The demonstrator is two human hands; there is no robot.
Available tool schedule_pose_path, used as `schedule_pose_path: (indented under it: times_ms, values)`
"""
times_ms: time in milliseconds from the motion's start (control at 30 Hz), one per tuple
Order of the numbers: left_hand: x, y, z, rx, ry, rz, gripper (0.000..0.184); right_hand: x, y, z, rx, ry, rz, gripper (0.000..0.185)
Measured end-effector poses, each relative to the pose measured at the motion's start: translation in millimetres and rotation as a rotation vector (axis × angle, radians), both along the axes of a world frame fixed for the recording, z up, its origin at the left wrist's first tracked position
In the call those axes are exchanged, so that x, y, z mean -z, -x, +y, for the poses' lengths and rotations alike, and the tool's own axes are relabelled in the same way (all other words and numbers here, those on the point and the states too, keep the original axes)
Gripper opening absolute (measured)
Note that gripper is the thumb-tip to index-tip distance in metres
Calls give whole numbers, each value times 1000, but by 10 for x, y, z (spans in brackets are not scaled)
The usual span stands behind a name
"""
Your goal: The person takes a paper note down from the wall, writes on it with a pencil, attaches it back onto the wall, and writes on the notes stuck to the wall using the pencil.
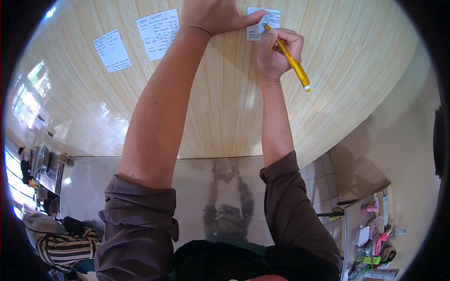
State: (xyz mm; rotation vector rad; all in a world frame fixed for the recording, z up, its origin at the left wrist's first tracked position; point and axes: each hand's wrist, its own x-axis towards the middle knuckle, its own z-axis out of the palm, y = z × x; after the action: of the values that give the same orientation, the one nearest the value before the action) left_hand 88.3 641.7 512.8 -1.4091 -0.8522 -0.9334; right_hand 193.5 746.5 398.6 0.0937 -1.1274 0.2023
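Observation:
My right hand (pixel 280 54) grips a yellow pen (pixel 293 61) with a white end, its tip over a small paper slip (pixel 253 32) that carries print and handwriting. Stretched to the top edge of the view is my left hand (pixel 211 16). Its thumb points right and lies across the slip's upper part, while the other fingers are cut off by the frame. Left of it, a larger handwritten sheet (pixel 158 35) is on the wood-patterned surface (pixel 220 93). Another written sheet (pixel 112 50) sits farther left, slightly tilted.
At lower right, a cluttered table (pixel 351 225) bears containers and small colourful items. A person in a striped garment (pixel 65 248) is at lower left, near a counter with a glass-like container (pixel 42 159). Shiny floor (pixel 187 201) lies below the wood-patterned surface.

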Motion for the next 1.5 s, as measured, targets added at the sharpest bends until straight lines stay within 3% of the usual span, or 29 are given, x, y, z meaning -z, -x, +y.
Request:
schedule_pose_path:
  times_ms: [833, 1033, 1500]
  values:
    - [3, 13, 8, -12, -10, 20, 80, -12, 31, 22, -106, -2, 71, 17]
    - [3, 19, 19, -34, -19, 22, 80, 5, -1, 42, 21, 42, -33, 22]
    - [-5, 21, 34, -17, -38, 45, 82, -25, 27, 9, -28, -40, 113, 21]
